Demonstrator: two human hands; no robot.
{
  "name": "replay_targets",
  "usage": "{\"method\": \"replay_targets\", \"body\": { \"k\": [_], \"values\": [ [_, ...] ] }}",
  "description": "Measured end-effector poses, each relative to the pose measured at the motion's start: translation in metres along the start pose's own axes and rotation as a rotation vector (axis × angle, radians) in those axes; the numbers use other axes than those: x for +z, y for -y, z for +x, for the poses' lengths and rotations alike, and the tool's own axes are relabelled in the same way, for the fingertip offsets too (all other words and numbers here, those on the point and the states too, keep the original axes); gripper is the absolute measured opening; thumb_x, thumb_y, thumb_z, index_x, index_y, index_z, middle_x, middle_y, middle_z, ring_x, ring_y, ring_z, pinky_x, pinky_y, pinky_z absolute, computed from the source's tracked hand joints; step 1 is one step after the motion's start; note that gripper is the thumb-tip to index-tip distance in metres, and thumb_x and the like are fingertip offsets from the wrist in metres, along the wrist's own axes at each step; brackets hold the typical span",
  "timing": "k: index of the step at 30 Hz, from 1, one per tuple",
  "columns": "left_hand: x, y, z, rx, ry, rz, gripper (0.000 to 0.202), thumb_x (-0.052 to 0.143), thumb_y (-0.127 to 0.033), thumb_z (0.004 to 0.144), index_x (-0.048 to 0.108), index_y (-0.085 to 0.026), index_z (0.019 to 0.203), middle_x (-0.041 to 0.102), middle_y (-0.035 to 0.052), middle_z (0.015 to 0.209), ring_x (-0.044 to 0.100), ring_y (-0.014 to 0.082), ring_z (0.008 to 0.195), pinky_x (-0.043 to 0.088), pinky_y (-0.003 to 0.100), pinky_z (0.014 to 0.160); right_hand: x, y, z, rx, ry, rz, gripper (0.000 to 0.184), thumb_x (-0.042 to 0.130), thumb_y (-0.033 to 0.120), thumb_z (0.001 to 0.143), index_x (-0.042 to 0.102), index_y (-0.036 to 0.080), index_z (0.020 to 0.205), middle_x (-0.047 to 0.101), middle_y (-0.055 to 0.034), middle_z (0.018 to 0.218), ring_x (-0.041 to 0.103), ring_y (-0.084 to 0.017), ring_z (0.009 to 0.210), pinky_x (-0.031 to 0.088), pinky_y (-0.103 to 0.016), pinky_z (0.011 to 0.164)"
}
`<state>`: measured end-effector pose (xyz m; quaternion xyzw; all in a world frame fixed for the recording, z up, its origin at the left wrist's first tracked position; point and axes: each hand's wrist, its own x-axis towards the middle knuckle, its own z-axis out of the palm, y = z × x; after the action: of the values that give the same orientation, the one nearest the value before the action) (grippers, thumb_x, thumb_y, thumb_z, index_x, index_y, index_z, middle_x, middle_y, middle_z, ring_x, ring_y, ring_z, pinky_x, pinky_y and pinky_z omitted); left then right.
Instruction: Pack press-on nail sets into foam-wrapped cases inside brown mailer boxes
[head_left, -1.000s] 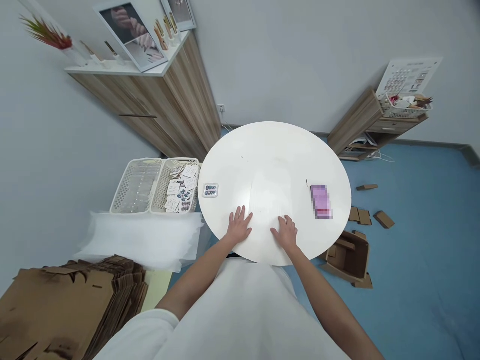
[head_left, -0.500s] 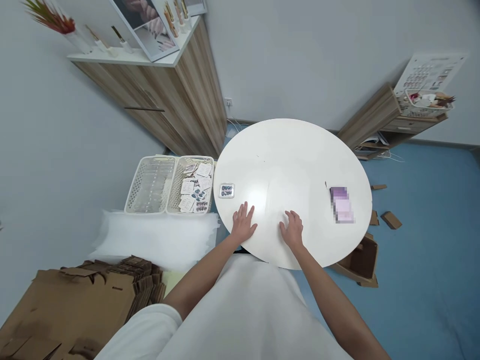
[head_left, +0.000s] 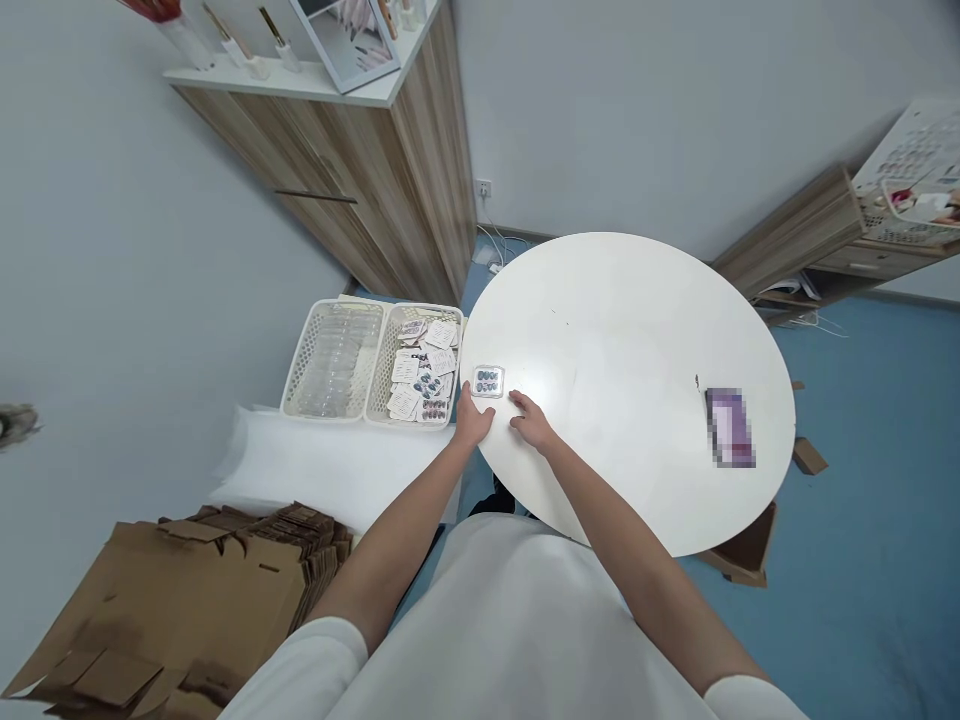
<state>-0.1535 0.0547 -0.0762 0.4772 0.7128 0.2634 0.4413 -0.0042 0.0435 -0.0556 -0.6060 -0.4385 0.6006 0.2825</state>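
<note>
A small clear case of painted nail tips point(head_left: 487, 381) lies at the left edge of the round white table point(head_left: 637, 340). My left hand point(head_left: 474, 421) rests on the table edge just below the case, fingers reaching up to it, apparently touching its lower left corner. My right hand point(head_left: 531, 419) lies flat on the table just right of and below the case, fingers apart, holding nothing. Neither hand has the case lifted.
Two white mesh baskets stand left of the table: one with clear cases point(head_left: 336, 358), one with printed cards point(head_left: 421, 370). White foam sheets point(head_left: 315, 465) and flattened cardboard boxes point(head_left: 195, 590) lie lower left. A blurred purple item point(head_left: 730, 428) sits at the table's right. Wooden cabinet point(head_left: 375, 170) behind.
Both hands have moved left and up across the table from its near middle to beside the nail-tip case. The view has swung left.
</note>
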Motion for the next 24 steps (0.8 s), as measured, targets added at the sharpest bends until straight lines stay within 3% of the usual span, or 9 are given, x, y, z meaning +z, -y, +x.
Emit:
{"method": "replay_targets", "body": {
  "k": [5, 10, 19, 24],
  "values": [
    [0.004, 0.002, 0.006, -0.007, 0.033, -0.176, 0.074, 0.055, -0.012, 0.068, 0.019, -0.019, 0.132, 0.027, 0.0109, 0.138, 0.028, 0.022, 0.125, 0.028, 0.037, 0.1, 0.007, 0.012, 0.003, 0.041, 0.065, 0.13, 0.072, 0.044, 0.006, 0.058, 0.033, 0.024, 0.126, 0.035, -0.0043, 0.134, 0.031, -0.019, 0.124, 0.037, -0.034, 0.094],
    [0.021, 0.0, -0.009, 0.042, 0.051, -0.254, 0.067, 0.053, -0.01, 0.068, 0.026, -0.019, 0.128, 0.033, 0.0112, 0.134, 0.033, 0.0218, 0.123, 0.032, 0.038, 0.098, -0.007, -0.001, -0.014, 0.038, 0.014, 0.228, 0.064, 0.045, 0.007, 0.058, 0.039, 0.025, 0.12, 0.036, -0.0044, 0.133, 0.033, -0.019, 0.123, 0.037, -0.034, 0.093],
    [0.089, -0.036, -0.073, 0.222, 0.261, -0.327, 0.064, 0.052, -0.007, 0.065, 0.033, -0.021, 0.125, 0.041, 0.0095, 0.129, 0.037, 0.0214, 0.12, 0.035, 0.039, 0.095, -0.085, -0.043, -0.089, -0.01, -0.238, 0.321, 0.05, 0.048, 0.012, 0.061, 0.046, 0.025, 0.109, 0.045, -0.0057, 0.125, 0.042, -0.019, 0.117, 0.036, -0.038, 0.093],
    [0.129, -0.043, -0.111, 0.226, 0.388, -0.317, 0.062, 0.052, -0.006, 0.064, 0.037, -0.02, 0.123, 0.042, 0.0101, 0.128, 0.038, 0.0216, 0.119, 0.035, 0.039, 0.095, -0.126, -0.072, -0.137, -0.001, -0.312, 0.326, 0.048, 0.049, 0.014, 0.062, 0.048, 0.025, 0.109, 0.046, -0.0059, 0.124, 0.043, -0.018, 0.116, 0.033, -0.039, 0.096]
  ]
}}
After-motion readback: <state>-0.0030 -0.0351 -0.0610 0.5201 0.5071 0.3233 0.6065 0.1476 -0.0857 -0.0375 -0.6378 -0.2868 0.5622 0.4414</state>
